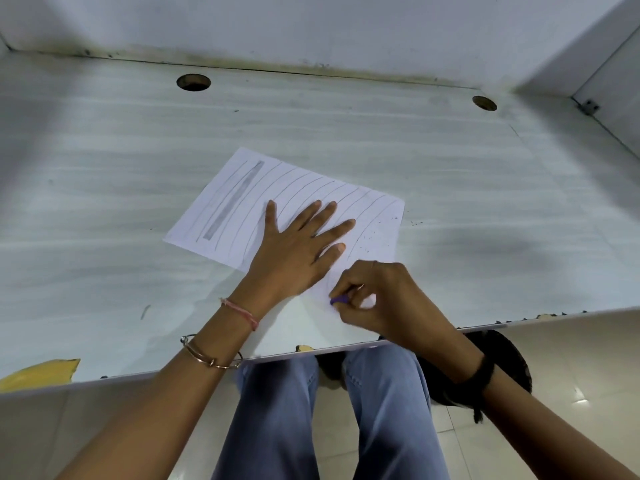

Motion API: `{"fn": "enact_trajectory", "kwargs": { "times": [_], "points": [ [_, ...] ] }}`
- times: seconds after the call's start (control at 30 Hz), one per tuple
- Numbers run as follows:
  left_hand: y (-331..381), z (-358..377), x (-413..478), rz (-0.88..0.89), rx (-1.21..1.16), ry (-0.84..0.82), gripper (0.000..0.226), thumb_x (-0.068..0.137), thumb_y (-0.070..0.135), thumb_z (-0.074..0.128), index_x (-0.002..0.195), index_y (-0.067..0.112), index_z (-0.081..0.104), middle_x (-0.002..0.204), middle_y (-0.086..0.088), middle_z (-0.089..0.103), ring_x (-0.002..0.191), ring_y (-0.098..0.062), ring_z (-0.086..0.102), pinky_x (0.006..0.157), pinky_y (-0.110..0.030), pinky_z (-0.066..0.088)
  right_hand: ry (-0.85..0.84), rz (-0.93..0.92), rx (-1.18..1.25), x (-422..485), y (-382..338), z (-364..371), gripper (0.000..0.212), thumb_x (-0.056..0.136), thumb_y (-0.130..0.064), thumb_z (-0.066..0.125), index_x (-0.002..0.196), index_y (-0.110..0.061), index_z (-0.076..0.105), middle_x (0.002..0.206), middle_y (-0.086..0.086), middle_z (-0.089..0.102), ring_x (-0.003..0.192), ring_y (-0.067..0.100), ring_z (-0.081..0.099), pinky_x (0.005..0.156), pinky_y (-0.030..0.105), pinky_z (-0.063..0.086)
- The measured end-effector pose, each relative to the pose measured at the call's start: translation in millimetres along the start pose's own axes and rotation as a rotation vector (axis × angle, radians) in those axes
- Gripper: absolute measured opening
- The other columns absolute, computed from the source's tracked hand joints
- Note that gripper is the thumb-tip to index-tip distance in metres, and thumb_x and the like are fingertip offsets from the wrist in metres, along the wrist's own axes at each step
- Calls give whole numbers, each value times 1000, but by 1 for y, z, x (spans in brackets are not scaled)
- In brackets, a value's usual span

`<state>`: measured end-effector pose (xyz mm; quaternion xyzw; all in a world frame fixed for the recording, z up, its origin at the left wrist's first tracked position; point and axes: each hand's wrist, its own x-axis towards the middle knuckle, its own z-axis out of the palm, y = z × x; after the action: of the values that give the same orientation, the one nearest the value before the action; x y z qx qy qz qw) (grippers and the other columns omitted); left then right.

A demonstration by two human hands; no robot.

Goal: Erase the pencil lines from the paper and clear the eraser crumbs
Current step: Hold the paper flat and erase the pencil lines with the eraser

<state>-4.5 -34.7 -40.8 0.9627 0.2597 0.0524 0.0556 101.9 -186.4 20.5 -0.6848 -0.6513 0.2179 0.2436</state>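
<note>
Left hand (294, 242) presses flat, fingers spread, on paper (242, 199); right hand (377, 299) pinches purple eraser (339, 300) against it.

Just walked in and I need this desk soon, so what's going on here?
A person sits at the desk, erasing pencil marks from a sheet of paper. The left hand lies flat on the paper, fingers spread, pinning it down. The right hand pinches a small purple eraser at the sheet's near right part. Most curved pencil lines and a shaded grey bar are not yet erased. Dark crumbs lie scattered over the paper's right part, a few on the desk beyond.
</note>
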Motion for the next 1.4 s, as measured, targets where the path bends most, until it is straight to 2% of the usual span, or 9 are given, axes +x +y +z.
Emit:
{"fn": "enact_trajectory", "kwargs": {
  "times": [0.07,0.23,0.47,0.63,0.83,1.03,1.13,1.23,1.4],
  "points": [
    [0,1,0,-2,-9,4,65,87,60,-14,151,50,-4,163,12,-7,150,-10,-8,110,-65,-12,9,-6,4,7,2,-3,12,71,-5,73,81,-12,74,74,2,68,65,14,61,66,26,53],
    [4,-4,0,-27,-43,-38,52,100,56,7,150,51,-4,162,13,-10,148,-8,-13,110,-64,-14,237,51,-66,33,22,-12,9,71,-3,72,78,-9,72,71,3,68,64,17,60,68,37,52],
    [0,1,0,-2,-17,-10,61,90,62,-10,150,50,-5,163,12,-7,149,-10,-10,109,-66,-12,-22,-14,6,7,3,-11,13,71,-3,75,81,-10,75,76,2,70,66,13,61,66,22,52],
    [3,-3,1,-29,-54,-44,52,99,59,6,149,52,-3,162,14,-9,148,-7,-12,110,-66,-12,230,63,-43,29,22,-12,9,72,-5,72,78,-11,72,72,1,68,65,16,61,68,36,53],
    [0,-1,0,-13,-46,-21,56,95,60,-6,149,52,-4,162,14,-8,149,-8,-11,109,-66,-13,-38,-13,38,-1,5,-9,13,71,-3,76,82,-10,75,78,1,69,66,14,62,65,24,53],
    [5,-5,0,-42,-102,-35,48,102,51,7,150,52,2,162,16,-6,148,-4,-11,111,-66,-13,273,119,-10,33,29,-12,9,71,-5,72,77,-12,72,72,1,68,65,11,60,67,26,50],
    [3,-3,-1,-25,-70,-14,48,103,47,7,151,50,1,163,14,-5,149,-6,-9,111,-67,-9,137,7,-43,11,16,-4,11,72,-5,75,80,-12,73,74,-1,68,62,8,57,63,15,45],
    [2,-2,-1,-14,-40,-13,49,103,47,7,151,50,0,163,13,-6,149,-7,-9,111,-68,-8,15,-5,18,7,10,-6,12,71,-2,76,80,-9,74,75,3,69,63,13,61,64,20,50],
    [4,-5,-3,-29,-104,-27,47,103,49,8,149,53,0,162,16,-6,148,-5,-10,111,-65,-13,297,211,27,52,41,-28,8,72,-1,71,77,-7,71,73,4,69,65,16,62,66,26,49]
  ]
}}
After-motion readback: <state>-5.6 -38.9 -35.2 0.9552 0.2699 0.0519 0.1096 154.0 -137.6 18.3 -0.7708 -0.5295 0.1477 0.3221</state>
